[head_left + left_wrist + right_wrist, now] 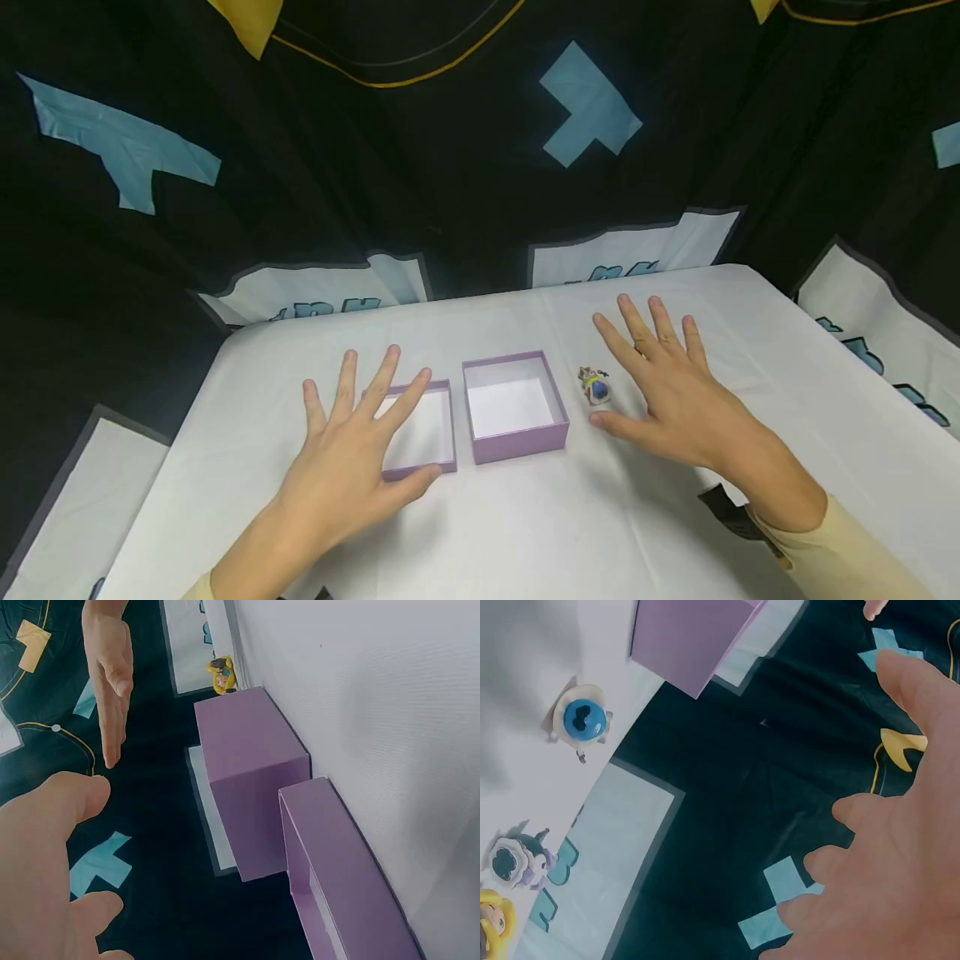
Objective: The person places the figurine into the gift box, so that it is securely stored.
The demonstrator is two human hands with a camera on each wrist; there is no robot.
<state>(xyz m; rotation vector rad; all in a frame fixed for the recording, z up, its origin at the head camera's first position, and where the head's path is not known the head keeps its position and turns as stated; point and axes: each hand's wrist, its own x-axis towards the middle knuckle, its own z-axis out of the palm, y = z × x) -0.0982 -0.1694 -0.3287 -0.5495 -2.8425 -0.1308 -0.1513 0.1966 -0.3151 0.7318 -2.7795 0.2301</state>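
My left hand (348, 462) is held above the table with its fingers spread, partly covering a shallow purple box lid (422, 433). Right of the lid stands a deeper purple box (520, 443), its open top showing a white inside. My right hand (675, 404) hovers with fingers spread, touching nothing. Just left of its thumb are small figurines (594, 387), bunched together in the head view. From the right wrist, a figurine with a round blue part (584, 720), a grey-and-white one (516, 862) and a yellow-haired one (496, 919) show apart.
A white cloth covers the table (517, 521). Behind it hangs a dark curtain (420, 175) with pale blue and yellow shapes. A black strap end (727, 510) hangs by the right sleeve (840, 554).
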